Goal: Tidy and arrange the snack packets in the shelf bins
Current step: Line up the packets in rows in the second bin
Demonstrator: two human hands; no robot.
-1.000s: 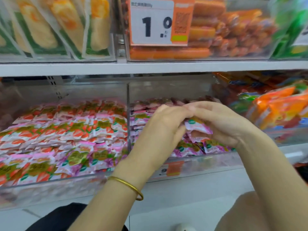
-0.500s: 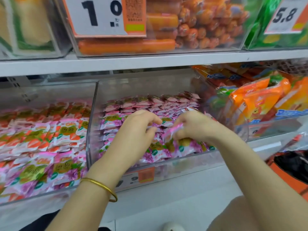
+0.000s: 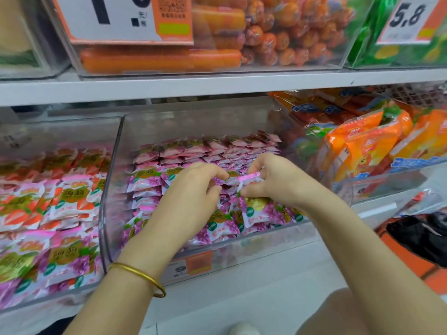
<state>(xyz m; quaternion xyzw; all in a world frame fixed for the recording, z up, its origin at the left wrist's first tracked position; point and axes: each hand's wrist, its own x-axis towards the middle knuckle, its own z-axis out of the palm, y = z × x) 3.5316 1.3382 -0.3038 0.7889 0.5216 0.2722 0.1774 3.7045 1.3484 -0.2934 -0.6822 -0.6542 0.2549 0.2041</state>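
Gold bangle (image 3: 137, 274) noted on the near wrist. Left hand (image 3: 191, 197) and right hand (image 3: 275, 183), pressed together around one packet a second ago, are now seen parted and lowered into the middle bin (image 3: 113, 189). A pink packet (image 3: 251, 180) is pinched between right thumb and forefinger, level with the rows mid-bin. Left fingers are curled down onto the packets beside it; whether anything is gripped cannot be told. Placement is judged under way, not finished. Front packets (image 3: 217, 226) lie jumbled; rear rows (image 3: 193, 148) are stacked evenly. Further off, orange-and-pink packets (image 3: 60, 201) and orange bags (image 3: 362, 146) are touched by neither hand. Sausages (image 3: 169, 56) are shelved above.
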